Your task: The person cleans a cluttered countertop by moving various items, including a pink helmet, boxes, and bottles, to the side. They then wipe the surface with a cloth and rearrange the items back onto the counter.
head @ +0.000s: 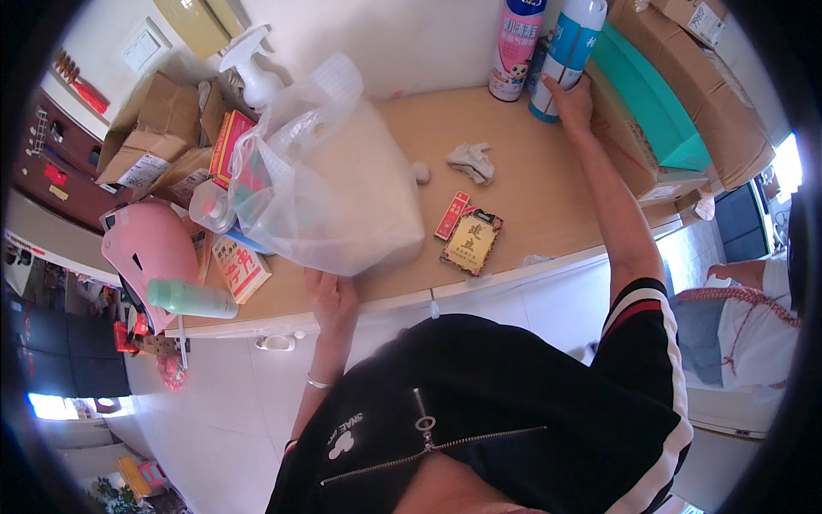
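Observation:
My right hand (575, 103) is wrapped around the lower part of a blue-and-white aerosol can (568, 48), which stands at the back right of the wooden tabletop (526, 160). Beside that can is a pink aerosol can (514, 54) with a blue cap, and a darker can is mostly hidden between them. My left hand (332, 297) is at the near edge of a large, translucent plastic bag (359, 186) with bulky pale contents. Its fingertips are hidden by the bag, so its grip does not show.
A yellow card pack (473, 241), a narrow red box (453, 215), crumpled white tissue (472, 162) and a small round object (420, 172) lie mid-table. Cartons (160, 122), a white spray bottle (257, 77), a pink visor (151, 250) and a green-capped bottle (192, 299) crowd the left. Cardboard boxes (700, 96) edge the right.

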Available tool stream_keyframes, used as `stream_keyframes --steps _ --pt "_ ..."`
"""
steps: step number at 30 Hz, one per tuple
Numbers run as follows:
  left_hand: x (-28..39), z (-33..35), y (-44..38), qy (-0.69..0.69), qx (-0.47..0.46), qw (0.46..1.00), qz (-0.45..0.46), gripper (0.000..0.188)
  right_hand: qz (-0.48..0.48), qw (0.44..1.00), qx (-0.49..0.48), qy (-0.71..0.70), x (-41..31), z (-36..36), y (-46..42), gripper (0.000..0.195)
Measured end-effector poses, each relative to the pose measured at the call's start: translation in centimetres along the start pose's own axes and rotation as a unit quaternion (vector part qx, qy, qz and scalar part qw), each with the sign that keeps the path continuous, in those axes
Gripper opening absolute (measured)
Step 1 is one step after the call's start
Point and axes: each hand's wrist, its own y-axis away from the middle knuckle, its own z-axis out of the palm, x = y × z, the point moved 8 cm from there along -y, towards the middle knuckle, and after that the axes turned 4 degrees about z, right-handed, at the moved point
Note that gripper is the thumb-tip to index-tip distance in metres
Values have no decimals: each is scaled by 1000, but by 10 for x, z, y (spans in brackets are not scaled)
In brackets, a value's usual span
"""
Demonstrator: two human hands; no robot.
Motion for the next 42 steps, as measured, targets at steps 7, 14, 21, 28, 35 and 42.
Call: stream_keyframes --steps 7,14,21,28,35,42 --pt "-10 0 4 28 -33 998 -36 27 -164 985 -45 3 -88 -23 82 56" --pt "20 -11 -6 222 37 974 7 65 -248 856 -449 60 -85 74 190 36" --pt "34 -16 -39 194 21 970 -144 84 -241 898 -368 23 -98 64 158 35" --pt "14 0 -53 229 85 942 -229 50 -224 933 -189 209 -50 137 92 24" --pt "-13 -6 -45 402 197 864 -231 36 -301 919 -253 -17 -99 185 141 23" --pt "2 -68 7 155 135 955 -214 41 -111 958 -237 121 -49 161 65 30"
